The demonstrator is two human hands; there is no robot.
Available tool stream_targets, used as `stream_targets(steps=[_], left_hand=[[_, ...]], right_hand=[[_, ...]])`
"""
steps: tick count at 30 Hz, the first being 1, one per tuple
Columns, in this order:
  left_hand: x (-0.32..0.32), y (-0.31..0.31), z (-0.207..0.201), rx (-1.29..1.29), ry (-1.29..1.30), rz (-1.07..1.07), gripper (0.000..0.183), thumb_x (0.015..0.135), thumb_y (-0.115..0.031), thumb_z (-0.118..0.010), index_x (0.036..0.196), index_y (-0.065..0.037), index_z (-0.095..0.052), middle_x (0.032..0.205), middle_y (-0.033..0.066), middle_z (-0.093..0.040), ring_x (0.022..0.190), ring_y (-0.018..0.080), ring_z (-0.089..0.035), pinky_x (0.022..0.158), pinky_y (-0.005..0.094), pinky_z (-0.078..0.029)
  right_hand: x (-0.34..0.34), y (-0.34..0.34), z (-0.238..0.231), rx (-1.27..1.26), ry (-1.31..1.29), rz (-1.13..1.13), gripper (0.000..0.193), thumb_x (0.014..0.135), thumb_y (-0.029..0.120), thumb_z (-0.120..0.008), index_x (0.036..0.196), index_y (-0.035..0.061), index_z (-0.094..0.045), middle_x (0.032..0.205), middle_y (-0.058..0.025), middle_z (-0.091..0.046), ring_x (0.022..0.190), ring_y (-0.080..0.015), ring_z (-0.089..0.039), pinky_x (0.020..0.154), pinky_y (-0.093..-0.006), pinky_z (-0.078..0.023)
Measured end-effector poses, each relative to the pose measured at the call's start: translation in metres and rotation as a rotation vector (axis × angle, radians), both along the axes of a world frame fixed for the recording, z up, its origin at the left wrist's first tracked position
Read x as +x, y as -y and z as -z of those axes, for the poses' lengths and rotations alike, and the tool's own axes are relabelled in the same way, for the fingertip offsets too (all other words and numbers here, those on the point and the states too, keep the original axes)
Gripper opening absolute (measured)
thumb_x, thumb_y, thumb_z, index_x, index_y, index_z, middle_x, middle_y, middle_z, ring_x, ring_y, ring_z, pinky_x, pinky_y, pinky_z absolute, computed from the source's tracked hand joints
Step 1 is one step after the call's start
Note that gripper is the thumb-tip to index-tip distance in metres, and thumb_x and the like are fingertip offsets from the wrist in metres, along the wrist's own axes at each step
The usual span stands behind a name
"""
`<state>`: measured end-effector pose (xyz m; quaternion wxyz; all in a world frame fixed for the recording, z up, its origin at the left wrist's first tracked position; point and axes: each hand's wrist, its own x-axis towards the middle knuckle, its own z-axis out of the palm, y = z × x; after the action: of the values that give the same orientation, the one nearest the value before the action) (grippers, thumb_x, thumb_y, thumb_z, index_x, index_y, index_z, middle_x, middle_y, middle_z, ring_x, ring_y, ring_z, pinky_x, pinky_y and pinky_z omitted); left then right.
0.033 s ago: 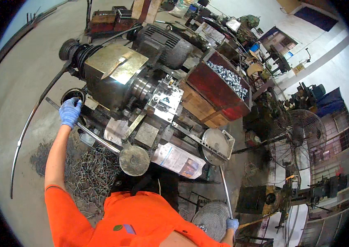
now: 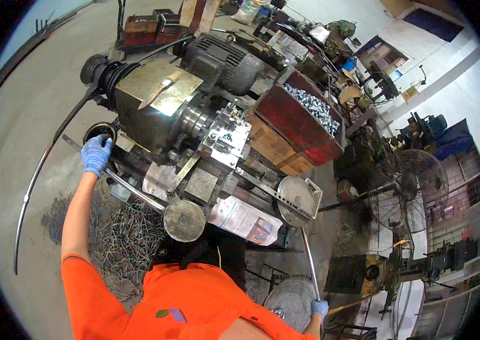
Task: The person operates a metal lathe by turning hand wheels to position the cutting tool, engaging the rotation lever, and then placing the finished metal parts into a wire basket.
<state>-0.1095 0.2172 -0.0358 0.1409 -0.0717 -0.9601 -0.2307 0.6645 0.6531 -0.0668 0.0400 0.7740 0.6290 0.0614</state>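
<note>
My left hand (image 2: 96, 155), in a blue-and-white glove, is at the left of a greasy lathe-like machine (image 2: 150, 110). Its curled fingers touch the rim of a round black part (image 2: 103, 126); what they hold, if anything, is hidden. Beneath this hand passes a long metal bar (image 2: 138, 192) that runs to a round grey disc (image 2: 184, 221). At lower right my gloved right hand (image 2: 319, 307) is closed round the end of a shiny lever (image 2: 310, 258), which slopes up to a larger disc (image 2: 296, 201). Mid-machine sits a bright metal block (image 2: 230, 139) speckled with dark chips.
Behind the block stands a red bin (image 2: 302, 127) full of small shiny metal parts. A wooden-handled brush-like tool (image 2: 158, 93) lies on the machine's cover. Thin metal rods or scrap (image 2: 126, 243) heap on the floor at left. A caged fan (image 2: 410, 191) stands at right.
</note>
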Motion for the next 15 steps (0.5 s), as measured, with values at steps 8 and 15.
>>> stream_targets(steps=[8,15], left_hand=[[0.002,-0.001,0.000,0.002,0.004,0.011,0.030,0.081,-0.035,-0.057,0.094,-0.010,-0.067,0.088,0.0147,-0.065,0.086,0.0317,-0.061,0.076,0.0412,-0.047],[-0.002,0.003,0.011,-0.017,-0.056,0.018,0.032,0.082,-0.036,-0.056,0.097,-0.010,-0.066,0.089,0.0142,-0.065,0.086,0.0313,-0.061,0.077,0.0413,-0.047]], right_hand=[[0.006,0.001,0.006,0.024,-0.041,0.010,0.037,0.064,0.032,-0.067,0.079,-0.0010,-0.067,0.081,-0.0240,-0.063,0.081,-0.0372,-0.063,0.073,-0.0426,-0.050],[0.002,0.007,0.001,-0.008,-0.073,0.005,0.039,0.067,0.034,-0.065,0.082,-0.0024,-0.065,0.087,-0.0250,-0.063,0.086,-0.0370,-0.062,0.075,-0.0424,-0.049]])
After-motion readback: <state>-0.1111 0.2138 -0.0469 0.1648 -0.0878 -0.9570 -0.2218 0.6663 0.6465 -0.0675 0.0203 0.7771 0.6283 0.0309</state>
